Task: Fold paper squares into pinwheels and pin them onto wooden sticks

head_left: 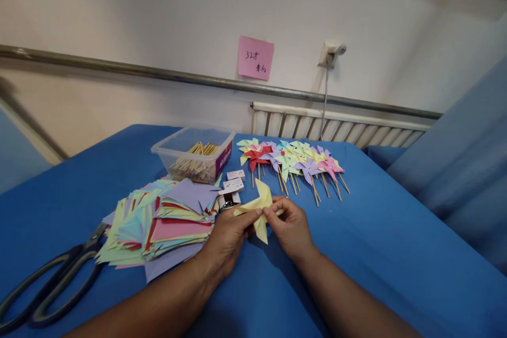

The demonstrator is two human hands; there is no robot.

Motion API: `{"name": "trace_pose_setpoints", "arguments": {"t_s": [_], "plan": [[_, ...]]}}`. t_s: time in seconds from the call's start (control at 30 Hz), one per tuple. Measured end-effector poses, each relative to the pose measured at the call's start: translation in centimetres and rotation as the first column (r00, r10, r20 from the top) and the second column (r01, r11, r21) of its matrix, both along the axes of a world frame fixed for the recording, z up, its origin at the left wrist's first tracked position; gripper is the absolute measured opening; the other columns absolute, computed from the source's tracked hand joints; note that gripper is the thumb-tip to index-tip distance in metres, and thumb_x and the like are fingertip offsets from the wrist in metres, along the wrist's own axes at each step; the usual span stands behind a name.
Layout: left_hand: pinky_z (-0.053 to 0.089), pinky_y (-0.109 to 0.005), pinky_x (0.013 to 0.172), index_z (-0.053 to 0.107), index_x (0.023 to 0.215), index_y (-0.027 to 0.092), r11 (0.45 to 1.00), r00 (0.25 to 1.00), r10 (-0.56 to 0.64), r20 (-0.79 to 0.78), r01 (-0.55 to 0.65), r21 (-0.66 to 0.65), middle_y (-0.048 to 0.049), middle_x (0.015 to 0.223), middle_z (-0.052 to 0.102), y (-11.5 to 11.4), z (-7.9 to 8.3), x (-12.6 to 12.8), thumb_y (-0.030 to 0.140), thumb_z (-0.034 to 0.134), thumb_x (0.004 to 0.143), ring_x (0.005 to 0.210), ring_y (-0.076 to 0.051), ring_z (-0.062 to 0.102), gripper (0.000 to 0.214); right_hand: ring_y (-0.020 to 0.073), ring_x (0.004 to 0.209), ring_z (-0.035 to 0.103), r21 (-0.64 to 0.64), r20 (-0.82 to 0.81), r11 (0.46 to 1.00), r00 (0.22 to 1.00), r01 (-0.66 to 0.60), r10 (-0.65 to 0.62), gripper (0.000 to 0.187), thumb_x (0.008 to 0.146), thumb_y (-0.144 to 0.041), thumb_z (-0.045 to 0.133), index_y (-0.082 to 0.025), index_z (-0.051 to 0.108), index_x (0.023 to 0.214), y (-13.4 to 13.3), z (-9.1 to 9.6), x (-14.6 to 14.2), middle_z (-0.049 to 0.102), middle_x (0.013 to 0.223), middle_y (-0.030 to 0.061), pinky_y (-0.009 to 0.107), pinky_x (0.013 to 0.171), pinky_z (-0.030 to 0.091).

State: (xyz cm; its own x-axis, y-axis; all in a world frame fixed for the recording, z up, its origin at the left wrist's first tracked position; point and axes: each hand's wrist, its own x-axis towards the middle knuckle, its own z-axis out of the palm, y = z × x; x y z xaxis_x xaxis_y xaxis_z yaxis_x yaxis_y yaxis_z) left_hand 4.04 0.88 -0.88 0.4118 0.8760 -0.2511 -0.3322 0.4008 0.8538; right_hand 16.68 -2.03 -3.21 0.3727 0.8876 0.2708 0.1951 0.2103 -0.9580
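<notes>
Two-handed, held a yellow paper pinwheel (259, 203) just above the blue tabletop (376, 253), near its middle; pinched the left blade with the left hand (227, 237), grip closed thumb to forefinger on the paper; pinched the centre with the right hand (291, 227), grip likewise closed on the paper, fingertips of both hands almost touching; noted a fanned stack of coloured paper squares (166, 222) just beside the left hand, black scissors (51, 285) lying further left near the edge; noted small white boxes (233, 185) just behind the pinwheel, a clear plastic tub (190, 150) of wooden sticks (200, 150) behind those, and a row of finished pinwheels (293, 161) beyond the right hand; spotted a pink note (255, 58) on the wall.
</notes>
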Motion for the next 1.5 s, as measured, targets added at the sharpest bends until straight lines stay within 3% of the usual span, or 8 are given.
{"name": "trace_pose_setpoints", "arguments": {"t_s": [0.27, 0.4, 0.57, 0.73, 0.9, 1.13, 1.3, 1.5], "plan": [[0.045, -0.027, 0.061, 0.071, 0.075, 0.012, 1.000, 0.999, 0.025, -0.043, -0.024, 0.016, -0.0054, 0.067, 0.068, -0.1, 0.2, 0.0, 0.026, 0.075, 0.063, 0.062, -0.016, 0.060, 0.020, 0.0172, 0.079, 0.060, 0.005, -0.010, 1.000, 1.000, -0.007, 0.007, 0.014, 0.072, -0.025, 0.063, -0.018, 0.057, 0.062, -0.2, 0.3, -0.2, 0.065, 0.087, 0.0047, 0.028, 0.071, 0.046], [0.047, -0.027, 0.062, 0.071, 0.079, 0.012, 0.999, 1.000, 0.028, 0.004, -0.028, -0.020, -0.0064, 0.071, 0.071, -0.2, 0.5, 0.0, 0.024, 0.074, 0.063, 0.062, -0.017, 0.062, 0.020, 0.0157, 0.073, 0.060, 0.009, -0.200, 0.997, 0.977, -0.081, 0.081, 0.013, 0.071, -0.028, 0.066, -0.018, 0.058, 0.075, -0.3, 0.5, -0.5, 0.064, 0.084, 0.0027, 0.028, 0.067, 0.048], [0.049, -0.031, 0.073, 0.070, 0.089, 0.012, 0.998, 0.996, 0.021, 0.086, -0.017, -0.056, -0.0090, 0.084, 0.073, 0.0, 0.6, -0.2, 0.022, 0.070, 0.069, 0.075, -0.020, 0.066, 0.023, 0.0137, 0.074, 0.061, 0.040, -0.485, 0.997, 0.872, -0.060, 0.072, 0.057, 0.067, -0.026, 0.072, -0.024, 0.046, 0.117, -0.2, 1.1, -0.5, 0.062, 0.092, 0.0009, 0.028, 0.069, 0.048], [0.049, -0.029, 0.074, 0.069, 0.087, 0.013, 0.995, 0.994, 0.053, 0.096, -0.045, -0.084, -0.0088, 0.086, 0.073, 0.1, 0.5, -0.3, 0.020, 0.071, 0.068, 0.076, -0.019, 0.067, 0.020, 0.0166, 0.078, 0.063, 0.011, -0.619, 0.980, 0.768, -0.198, 0.162, 0.058, 0.061, -0.024, 0.076, -0.019, 0.047, 0.112, -0.1, 0.9, -0.6, 0.067, 0.087, 0.0029, 0.031, 0.074, 0.048], [0.049, -0.028, 0.075, 0.069, 0.088, 0.012, 0.995, 0.992, 0.030, 0.126, -0.017, -0.101, -0.0096, 0.089, 0.073, -0.3, 0.7, 0.0, 0.021, 0.072, 0.067, 0.079, -0.019, 0.067, 0.023, 0.0187, 0.077, 0.064, -0.003, -0.574, 0.979, 0.802, -0.206, 0.167, 0.052, 0.061, -0.027, 0.076, -0.019, 0.052, 0.106, -0.2, 0.7, -0.7, 0.069, 0.087, 0.0039, 0.032, 0.072, 0.049], [0.050, -0.029, 0.075, 0.067, 0.091, 0.014, 0.992, 0.989, 0.027, 0.144, -0.008, -0.129, -0.0094, 0.090, 0.072, -0.1, 0.5, -0.1, 0.019, 0.072, 0.068, 0.080, -0.020, 0.067, 0.024, 0.0184, 0.080, 0.063, 0.038, -0.581, 0.972, 0.786, -0.232, 0.211, 0.047, 0.064, -0.029, 0.074, -0.020, 0.053, 0.105, -0.3, 0.8, -0.7, 0.067, 0.090, 0.0043, 0.033, 0.075, 0.049], [0.051, -0.029, 0.073, 0.067, 0.088, 0.014, 0.989, 0.990, 0.063, 0.124, -0.045, -0.144, -0.0091, 0.088, 0.072, 0.5, 0.3, -0.4, 0.018, 0.072, 0.068, 0.078, -0.020, 0.067, 0.022, 0.0117, 0.070, 0.060, 0.081, -0.474, 0.993, 0.873, -0.089, 0.117, 0.056, 0.063, -0.024, 0.073, -0.027, 0.048, 0.114, -0.6, 1.5, -0.7, 0.060, 0.103, 0.0018, 0.027, 0.066, 0.049], [0.049, -0.027, 0.070, 0.066, 0.080, 0.014, 0.990, 0.987, 0.065, 0.148, -0.046, -0.131, -0.0064, 0.080, 0.071, 0.5, 0.2, -0.5, 0.019, 0.073, 0.067, 0.074, -0.017, 0.066, 0.016, 0.0129, 0.063, 0.056, 0.001, -0.228, 0.992, 0.965, -0.128, 0.125, 0.020, 0.071, -0.025, 0.066, -0.021, 0.059, 0.090, -1.1, 1.1, -0.8, 0.060, 0.069, -0.0024, 0.023, 0.058, 0.043]]}}
